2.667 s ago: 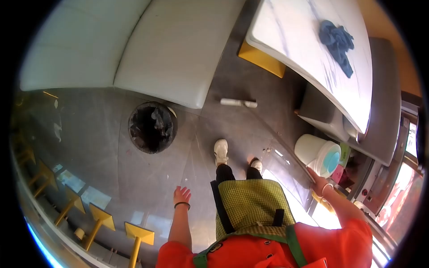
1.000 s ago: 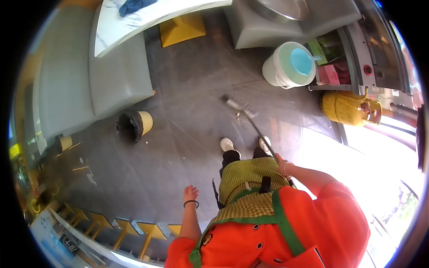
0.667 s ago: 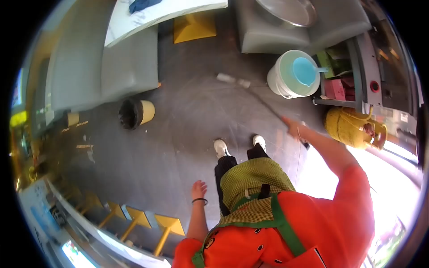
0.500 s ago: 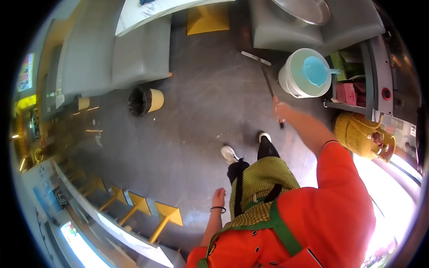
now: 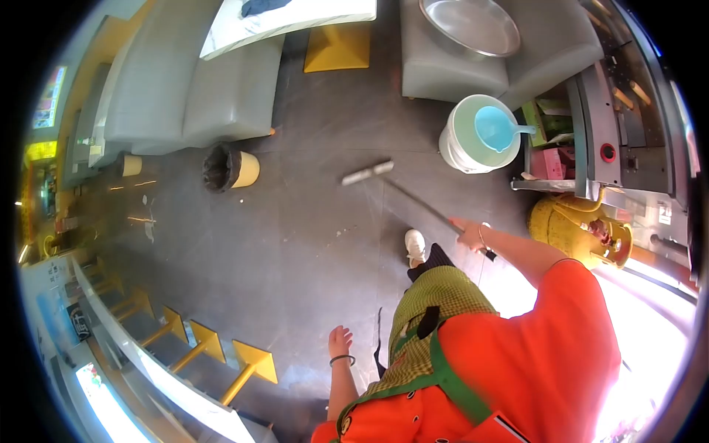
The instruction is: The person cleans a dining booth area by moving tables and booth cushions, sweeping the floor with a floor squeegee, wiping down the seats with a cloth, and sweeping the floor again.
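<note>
My right hand (image 5: 469, 233) is wrapped round the dark handle of a long tool (image 5: 417, 200). The tool's pale, narrow head (image 5: 368, 173) rests on the grey floor ahead of my feet, and the handle's end pokes out past my fingers. Low in the view, my left hand (image 5: 340, 342) hangs beside the checked apron with its fingers apart and nothing in it. Small light crumbs (image 5: 342, 232) lie on the floor between the tool's head and my left hand.
A white bucket (image 5: 461, 148) holding a blue scoop (image 5: 493, 128) stands at the right, near a yellow gas cylinder (image 5: 565, 227). A lined bin (image 5: 249, 170) is by the grey bench (image 5: 233, 92). Yellow stool bases (image 5: 255, 362) line the lower left; a marble table (image 5: 295, 16) is above.
The tool's head has swung down and left, away from the bucket, and its handle now slants more. My right hand has moved lower with it. Only one shoe now shows clearly.
</note>
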A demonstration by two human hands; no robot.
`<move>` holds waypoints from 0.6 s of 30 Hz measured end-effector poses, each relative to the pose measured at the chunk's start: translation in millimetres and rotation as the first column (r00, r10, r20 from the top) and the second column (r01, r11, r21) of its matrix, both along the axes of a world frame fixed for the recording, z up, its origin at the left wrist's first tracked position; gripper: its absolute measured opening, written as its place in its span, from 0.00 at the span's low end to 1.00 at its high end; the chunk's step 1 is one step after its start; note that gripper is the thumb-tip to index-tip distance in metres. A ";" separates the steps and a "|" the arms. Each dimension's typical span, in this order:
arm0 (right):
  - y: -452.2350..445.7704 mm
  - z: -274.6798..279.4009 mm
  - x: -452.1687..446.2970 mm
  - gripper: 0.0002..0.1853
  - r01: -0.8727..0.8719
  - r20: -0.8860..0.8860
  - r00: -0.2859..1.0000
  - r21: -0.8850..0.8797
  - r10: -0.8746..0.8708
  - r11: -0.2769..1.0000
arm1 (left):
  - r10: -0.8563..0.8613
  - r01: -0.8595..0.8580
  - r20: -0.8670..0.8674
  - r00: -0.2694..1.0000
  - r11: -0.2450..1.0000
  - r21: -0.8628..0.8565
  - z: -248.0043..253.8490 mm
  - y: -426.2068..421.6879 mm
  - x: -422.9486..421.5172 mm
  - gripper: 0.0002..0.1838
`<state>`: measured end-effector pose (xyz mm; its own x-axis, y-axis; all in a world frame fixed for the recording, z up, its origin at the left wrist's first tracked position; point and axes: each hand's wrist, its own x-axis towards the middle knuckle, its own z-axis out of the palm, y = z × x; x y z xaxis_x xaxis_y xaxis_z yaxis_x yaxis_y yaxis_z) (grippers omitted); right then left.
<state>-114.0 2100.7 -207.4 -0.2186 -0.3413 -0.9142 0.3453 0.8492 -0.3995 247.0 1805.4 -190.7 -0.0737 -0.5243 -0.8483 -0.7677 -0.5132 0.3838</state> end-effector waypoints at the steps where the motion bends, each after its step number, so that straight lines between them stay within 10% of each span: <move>1: 2.7 -8.6 -11.3 0.33 -0.019 -0.116 0.993 0.048 0.024 0.999 | -0.022 0.021 -0.016 1.000 1.000 -0.012 -0.9 3.5 0.9 0.21; 5: 5.2 -146.5 -33.2 0.32 0.127 -0.093 0.990 0.310 -0.103 0.942 | -0.104 0.105 -0.045 0.994 0.994 0.011 -8.1 19.1 17.5 0.20; 7: 8.6 -178.7 15.8 0.30 0.471 0.034 0.860 0.325 -0.508 0.820 | -0.127 0.127 -0.046 0.991 0.992 -0.001 -2.9 24.2 30.1 0.20; 8: 9.1 -177.1 47.0 0.28 0.590 0.000 0.787 0.288 -0.616 0.754 | -0.139 0.139 -0.058 0.989 0.990 -0.008 -0.8 30.3 35.2 0.20; 11: -9.3 -34.7 116.2 0.31 0.220 -0.043 0.975 0.099 -0.217 0.970 | -0.128 0.128 -0.019 0.992 0.992 -0.001 -0.5 39.1 57.2 0.20; 14: 37.4 -3.0 117.5 0.37 0.468 0.293 0.851 -0.045 -0.436 0.883 | -0.155 0.155 -0.004 0.988 0.988 -0.002 -10.8 42.7 83.6 0.19; 18: 91.0 15.7 108.1 0.35 0.403 0.095 0.913 -0.070 -0.396 0.913 | -0.093 0.092 -0.025 0.995 0.995 -0.041 -21.7 45.0 102.2 0.20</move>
